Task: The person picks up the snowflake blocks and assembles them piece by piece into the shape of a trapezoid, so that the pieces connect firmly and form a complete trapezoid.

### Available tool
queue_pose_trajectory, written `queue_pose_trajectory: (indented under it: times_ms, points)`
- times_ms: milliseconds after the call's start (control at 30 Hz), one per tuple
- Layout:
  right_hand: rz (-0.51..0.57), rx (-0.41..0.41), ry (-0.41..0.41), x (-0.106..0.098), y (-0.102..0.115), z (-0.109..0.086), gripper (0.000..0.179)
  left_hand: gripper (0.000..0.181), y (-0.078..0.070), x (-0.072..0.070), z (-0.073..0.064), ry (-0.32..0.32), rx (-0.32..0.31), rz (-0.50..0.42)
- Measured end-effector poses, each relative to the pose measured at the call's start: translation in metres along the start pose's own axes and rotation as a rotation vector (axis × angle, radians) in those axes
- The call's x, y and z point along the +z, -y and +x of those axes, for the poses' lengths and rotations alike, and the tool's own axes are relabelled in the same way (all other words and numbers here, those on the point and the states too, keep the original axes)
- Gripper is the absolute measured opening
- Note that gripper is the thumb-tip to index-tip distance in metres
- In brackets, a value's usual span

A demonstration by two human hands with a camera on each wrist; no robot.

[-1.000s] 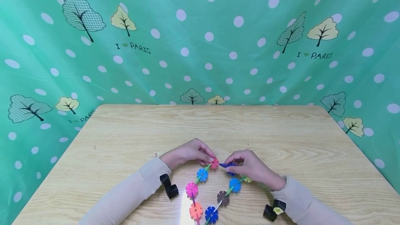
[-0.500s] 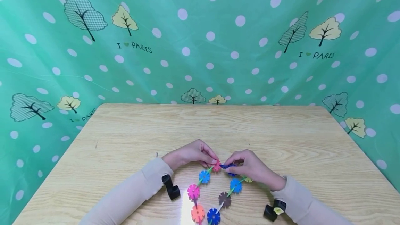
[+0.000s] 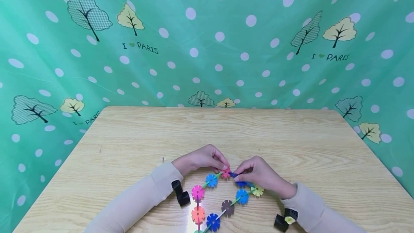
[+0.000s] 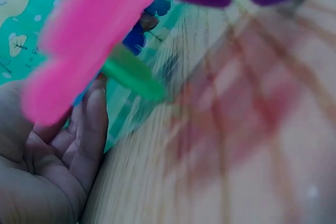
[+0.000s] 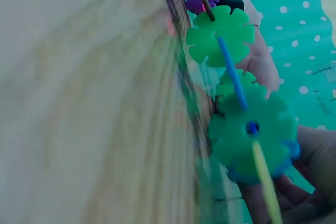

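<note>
A chain of notched plastic discs, linked flat and edge-on by turns, curves into a loop on the table. My left hand (image 3: 207,158) pinches the red disc (image 3: 225,173) at the loop's far end. Beside it my right hand (image 3: 260,174) pinches a dark blue edge-on disc (image 3: 233,175), whose tip meets the red disc's rim; whether they interlock I cannot tell. Another blue disc (image 3: 240,183) lies under the right fingers, partly hidden. A blurred pink disc (image 4: 94,40) crosses the left wrist view. In the right wrist view, a green disc (image 5: 220,38) hangs near the right hand (image 5: 317,163).
The chain runs toward me with a magenta disc (image 3: 198,192), an orange disc (image 3: 198,214), a brown disc (image 3: 228,208) and a yellow-green disc (image 3: 257,190). Wood-grain table (image 3: 145,132) lies beneath. A green dotted cloth (image 3: 207,64) hangs behind it.
My left hand has moved slightly right with the red disc, closing the gap to the dark blue disc. The lower loop has shifted a little, and the yellow-green disc shows more.
</note>
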State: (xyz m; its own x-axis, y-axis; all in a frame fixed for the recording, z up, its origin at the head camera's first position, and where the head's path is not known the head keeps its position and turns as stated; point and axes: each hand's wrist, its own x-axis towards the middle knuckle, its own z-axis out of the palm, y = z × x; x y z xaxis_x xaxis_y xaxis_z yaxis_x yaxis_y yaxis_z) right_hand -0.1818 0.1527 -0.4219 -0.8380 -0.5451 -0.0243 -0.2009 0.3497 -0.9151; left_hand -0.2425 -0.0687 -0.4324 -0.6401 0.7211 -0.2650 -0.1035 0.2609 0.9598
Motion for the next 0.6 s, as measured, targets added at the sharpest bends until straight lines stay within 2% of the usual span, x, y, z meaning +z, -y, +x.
queue_pose_trajectory:
  times_ms: [200, 333, 467, 600]
  points:
    - [-0.029, 0.006, -0.010, 0.003, -0.002, -0.002, 0.011, 0.013, -0.004, 0.003, 0.001, 0.010, -0.002, 0.016]
    - [-0.020, -0.014, -0.046, 0.003, -0.003, -0.001, 0.012, 0.013, -0.005, 0.003, 0.001, -0.027, -0.009, 0.030]
    - [-0.001, -0.018, -0.112, 0.002, -0.001, 0.000, 0.013, 0.016, -0.006, -0.003, 0.001, -0.077, 0.023, 0.041]
    - [0.015, 0.019, -0.162, 0.002, 0.001, -0.001, 0.014, 0.023, -0.008, -0.012, -0.006, -0.108, 0.069, 0.032]
